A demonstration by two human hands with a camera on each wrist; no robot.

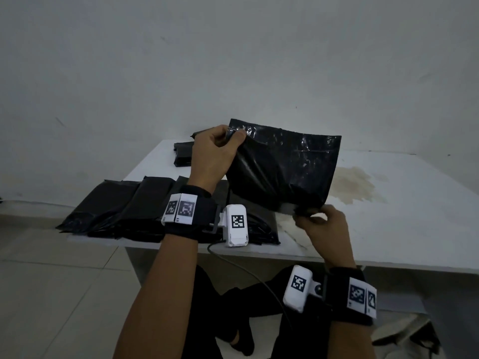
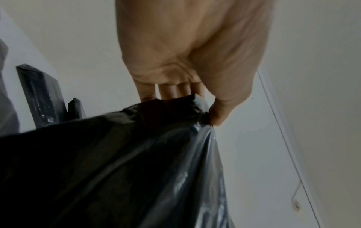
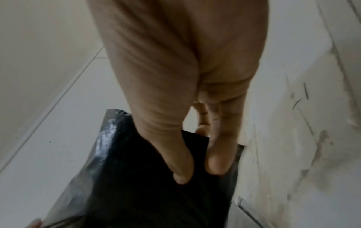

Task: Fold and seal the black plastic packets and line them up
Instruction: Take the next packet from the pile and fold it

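You've got the packet [image 1: 282, 169] up in the air mid-frame, left hand [image 1: 212, 156] pinching its top corner, right hand [image 1: 324, 229] pinching the bottom edge, so you're at the fold, and next I'd guess you bring those ends together over the table [image 1: 388, 229].

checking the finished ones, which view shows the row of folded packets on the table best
The head view: the row of folded packets lies along the table's near left edge. The left wrist view shows only two dark packets behind the held bag; the right wrist view shows none.
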